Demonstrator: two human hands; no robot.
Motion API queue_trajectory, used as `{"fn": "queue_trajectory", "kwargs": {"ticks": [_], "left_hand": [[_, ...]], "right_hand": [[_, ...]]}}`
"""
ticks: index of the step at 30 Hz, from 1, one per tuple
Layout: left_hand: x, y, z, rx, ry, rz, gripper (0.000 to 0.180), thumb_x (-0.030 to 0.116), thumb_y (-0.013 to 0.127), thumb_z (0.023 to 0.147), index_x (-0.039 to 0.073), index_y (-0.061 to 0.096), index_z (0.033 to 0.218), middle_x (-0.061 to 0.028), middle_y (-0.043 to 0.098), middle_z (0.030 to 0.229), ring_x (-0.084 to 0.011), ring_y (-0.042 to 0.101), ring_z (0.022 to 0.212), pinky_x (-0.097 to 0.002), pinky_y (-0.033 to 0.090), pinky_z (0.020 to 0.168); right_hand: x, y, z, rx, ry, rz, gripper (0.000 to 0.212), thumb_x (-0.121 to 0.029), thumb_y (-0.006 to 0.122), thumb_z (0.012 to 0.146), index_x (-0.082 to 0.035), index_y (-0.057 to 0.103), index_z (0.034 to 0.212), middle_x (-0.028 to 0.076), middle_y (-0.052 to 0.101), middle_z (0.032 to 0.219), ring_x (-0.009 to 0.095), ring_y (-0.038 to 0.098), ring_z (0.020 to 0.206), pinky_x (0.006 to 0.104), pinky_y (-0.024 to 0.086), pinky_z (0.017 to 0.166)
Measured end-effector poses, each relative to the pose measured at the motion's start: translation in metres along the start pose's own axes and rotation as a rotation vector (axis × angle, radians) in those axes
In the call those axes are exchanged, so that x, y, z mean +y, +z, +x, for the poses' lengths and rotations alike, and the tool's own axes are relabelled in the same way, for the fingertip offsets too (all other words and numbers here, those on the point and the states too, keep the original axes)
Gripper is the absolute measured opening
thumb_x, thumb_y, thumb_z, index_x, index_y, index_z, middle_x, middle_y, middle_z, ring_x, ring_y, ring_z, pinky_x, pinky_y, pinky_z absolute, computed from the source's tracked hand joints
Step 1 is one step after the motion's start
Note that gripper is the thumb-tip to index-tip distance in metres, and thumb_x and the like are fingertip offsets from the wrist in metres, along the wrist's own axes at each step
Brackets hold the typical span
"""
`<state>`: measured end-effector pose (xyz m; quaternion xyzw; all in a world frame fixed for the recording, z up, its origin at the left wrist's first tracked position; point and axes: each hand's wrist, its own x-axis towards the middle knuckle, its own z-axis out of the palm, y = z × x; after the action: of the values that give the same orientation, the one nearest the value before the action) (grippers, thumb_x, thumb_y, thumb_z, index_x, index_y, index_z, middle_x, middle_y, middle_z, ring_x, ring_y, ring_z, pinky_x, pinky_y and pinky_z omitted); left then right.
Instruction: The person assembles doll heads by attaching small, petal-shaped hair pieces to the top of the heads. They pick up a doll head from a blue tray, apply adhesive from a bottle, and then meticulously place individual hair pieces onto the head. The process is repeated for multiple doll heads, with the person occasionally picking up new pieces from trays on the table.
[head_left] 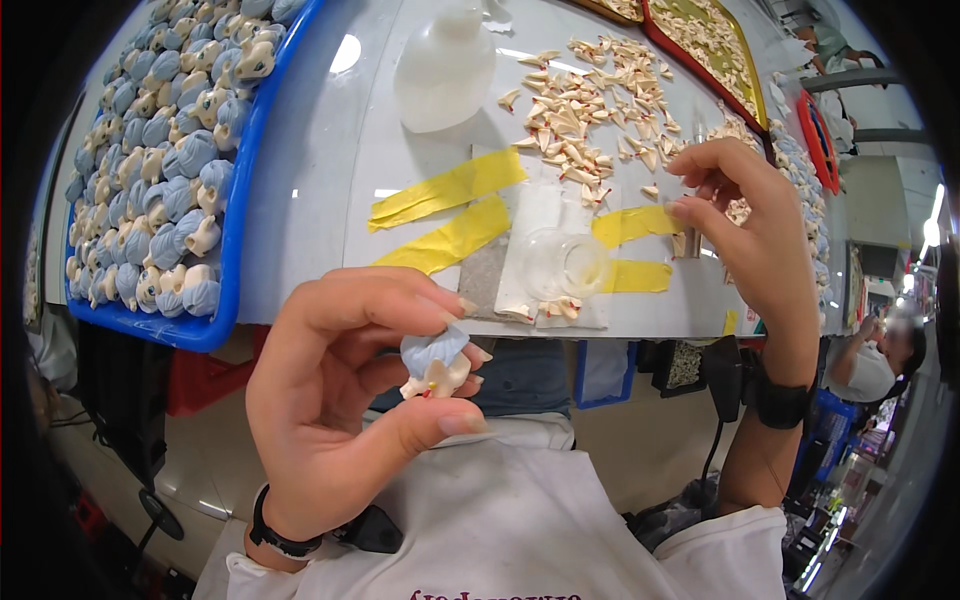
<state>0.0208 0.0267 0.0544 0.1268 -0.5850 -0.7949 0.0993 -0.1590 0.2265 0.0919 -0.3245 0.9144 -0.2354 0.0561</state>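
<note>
My left hand pinches a small doll head with pale blue moulded hair between thumb and fingers, held up in front of my shirt. A cream pointed piece with a red tip shows at its lower side. Over the right part of the table, my right hand has its thumb and index finger apart, with no held thing visible between them. Beside its thumb is a slim clear and metallic object, partly hidden by the hand. A small clear glass jar sits on white paper between yellow tape strips.
Many cream pointed pieces with red tips lie scattered beyond the jar. A blue tray of blue-haired doll heads stands left. A translucent bottle stands at the back; a red-edged yellow tray lies far right. Another person sits at right.
</note>
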Motion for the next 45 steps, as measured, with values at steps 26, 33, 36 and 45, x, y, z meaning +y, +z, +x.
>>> {"fn": "queue_trajectory", "kwargs": {"ticks": [26,33,36,45], "left_hand": [[-0.01,-0.008,0.003,-0.065,0.052,-0.134,0.048,0.009,0.078,0.063,0.001,0.047,0.099,-0.0141,0.052,0.098,-0.0219,0.058,0.085,-0.029,0.048,0.074],[-0.021,-0.022,0.015,-0.409,0.457,0.087,0.03,0.003,0.076,0.063,0.003,0.056,0.085,-0.0153,0.048,0.097,-0.0234,0.057,0.085,-0.0277,0.05,0.068],[-0.017,-0.015,0.009,-0.39,0.328,0.007,0.017,0.001,0.074,0.065,0.002,0.06,0.073,-0.0157,0.047,0.097,-0.0241,0.058,0.083,-0.0277,0.052,0.065],[-0.011,-0.006,0.003,-0.194,0.094,-0.14,0.042,0.019,0.076,0.069,0.001,0.048,0.094,-0.0142,0.048,0.095,-0.0234,0.062,0.074,-0.0256,0.053,0.057]], "right_hand": [[-0.042,-0.005,-0.037,0.056,0.111,0.528,0.012,0.012,0.054,0.075,0.005,0.054,0.085,0.011,0.057,0.088,0.015,0.055,0.079,0.0215,0.044,0.071],[-0.044,0.025,-0.034,0.204,-0.145,0.464,0.017,0.012,0.061,0.069,0.002,0.055,0.081,0.01,0.056,0.085,0.017,0.053,0.08,0.0259,0.042,0.074],[-0.051,0.035,-0.033,0.244,-0.178,0.342,0.017,0.012,0.062,0.064,0.002,0.057,0.077,0.009,0.054,0.084,0.017,0.052,0.078,0.0271,0.041,0.073],[-0.057,0.039,-0.034,0.287,-0.283,0.104,0.019,0.012,0.061,0.062,0.001,0.058,0.077,0.01,0.053,0.082,0.017,0.051,0.075,0.0258,0.039,0.069]]}}
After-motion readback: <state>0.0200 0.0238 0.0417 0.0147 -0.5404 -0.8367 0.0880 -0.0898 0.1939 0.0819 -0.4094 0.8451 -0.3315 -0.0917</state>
